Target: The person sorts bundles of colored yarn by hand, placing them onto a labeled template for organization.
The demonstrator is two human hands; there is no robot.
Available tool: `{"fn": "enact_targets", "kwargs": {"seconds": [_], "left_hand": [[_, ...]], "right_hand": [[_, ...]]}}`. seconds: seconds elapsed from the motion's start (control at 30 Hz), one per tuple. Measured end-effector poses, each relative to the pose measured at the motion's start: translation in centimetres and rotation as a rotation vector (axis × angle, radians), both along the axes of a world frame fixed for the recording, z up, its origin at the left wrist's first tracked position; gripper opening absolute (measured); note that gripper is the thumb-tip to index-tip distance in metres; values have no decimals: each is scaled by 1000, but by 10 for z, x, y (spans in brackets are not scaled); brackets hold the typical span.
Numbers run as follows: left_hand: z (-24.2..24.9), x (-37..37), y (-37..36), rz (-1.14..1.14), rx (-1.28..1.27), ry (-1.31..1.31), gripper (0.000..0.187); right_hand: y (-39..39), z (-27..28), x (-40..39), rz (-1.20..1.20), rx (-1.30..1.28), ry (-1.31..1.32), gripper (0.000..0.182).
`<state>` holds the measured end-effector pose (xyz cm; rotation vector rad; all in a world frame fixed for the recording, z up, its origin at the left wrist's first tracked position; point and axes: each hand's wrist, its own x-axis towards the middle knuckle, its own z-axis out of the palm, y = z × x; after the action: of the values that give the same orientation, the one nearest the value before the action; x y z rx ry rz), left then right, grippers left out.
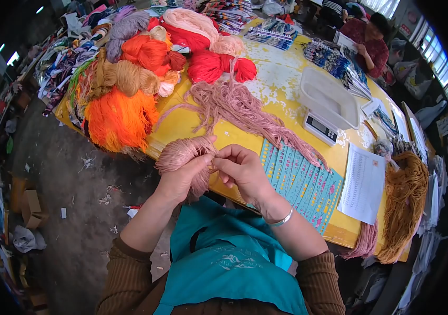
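Note:
My left hand [181,177] grips a small bundle of dusty-pink yarn [177,153] wound around it, held just over the near edge of the yellow table [281,79]. My right hand [242,169] pinches the strands of the same bundle from the right, fingertips meeting the left thumb. A long loose hank of the same pink yarn [245,113] lies on the table behind my hands. Teal cards [302,184] with rows of coloured dots lie under my right wrist.
Piles of orange, red, tan and purple yarn [134,68] cover the table's left. A white scale [328,102] sits at centre right, a printed sheet [363,184] and mustard yarn [408,199] at the right edge. Another person [368,39] sits at the far end.

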<state>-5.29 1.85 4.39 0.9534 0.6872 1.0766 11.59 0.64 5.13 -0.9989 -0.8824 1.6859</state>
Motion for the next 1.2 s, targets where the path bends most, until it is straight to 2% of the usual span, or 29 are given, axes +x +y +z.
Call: {"fn": "enact_targets", "kwargs": {"seconds": [0.8, 0.97, 1.1, 1.17, 1.2], "left_hand": [[4, -3, 0, -74, 102, 87, 45], [3, -2, -1, -52, 34, 57, 47], [8, -1, 0, -18, 75, 86, 48], [-1, -10, 7, -172, 18, -83, 49], [-3, -14, 7, -173, 18, -83, 49]], "right_hand": [[-6, -3, -3, -78, 70, 45, 1], [-6, 2, -2, -93, -15, 147, 4], [-4, -4, 1, -71, -41, 256, 5], [-2, 0, 4, -36, -124, 437, 4], [-2, 4, 5, -37, -124, 436, 4]]}}
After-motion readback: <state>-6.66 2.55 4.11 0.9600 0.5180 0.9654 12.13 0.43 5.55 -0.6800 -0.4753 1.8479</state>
